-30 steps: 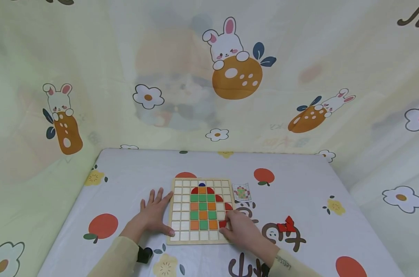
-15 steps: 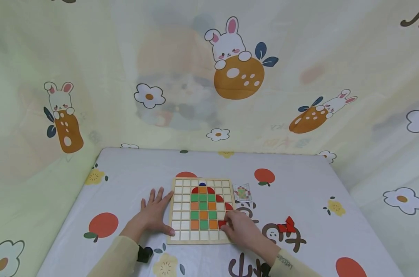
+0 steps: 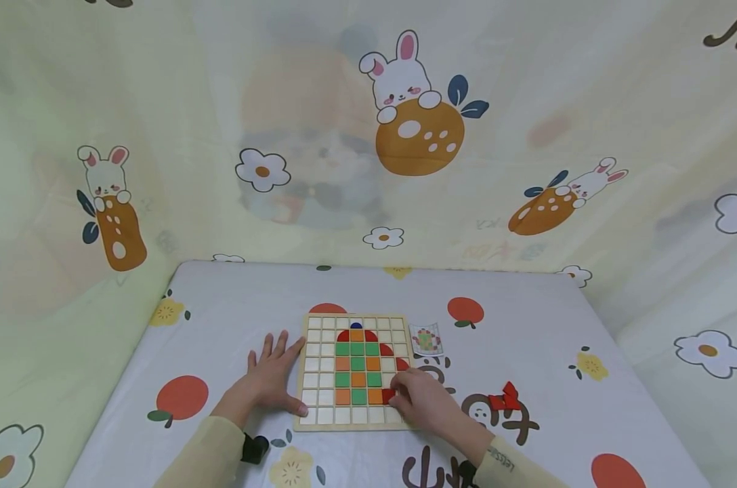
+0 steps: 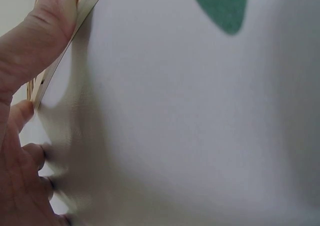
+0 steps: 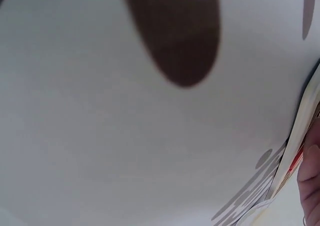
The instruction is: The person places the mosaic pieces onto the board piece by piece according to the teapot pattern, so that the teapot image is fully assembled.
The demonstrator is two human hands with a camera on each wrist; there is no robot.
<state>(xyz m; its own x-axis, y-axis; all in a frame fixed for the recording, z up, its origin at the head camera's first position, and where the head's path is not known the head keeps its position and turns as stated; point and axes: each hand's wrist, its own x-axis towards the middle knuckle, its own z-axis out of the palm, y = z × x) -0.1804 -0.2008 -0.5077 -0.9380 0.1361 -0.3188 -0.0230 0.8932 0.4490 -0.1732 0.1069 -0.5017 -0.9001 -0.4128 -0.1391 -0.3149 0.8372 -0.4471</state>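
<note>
In the head view a wooden grid board lies on the table, its cells partly filled with green and orange squares, red rounded pieces and one blue piece. My left hand is spread along its left side, the thumb on the rim and the index fingertip at the edge. At the lower right of the pattern, beside an orange square, my right hand pinches a red tile at its cell. Those fingers partly hide the tile and the cells around it. Red also shows by the fingers in the right wrist view.
A small pattern card lies against the board's upper right side. Several loose red pieces sit together to the right of my right hand. A patterned cloth covers the table, and curtains hang behind and at both sides.
The right hand's fingers shift slightly on the red tile, which sits a little further left and shows more. My left hand stays in place.
</note>
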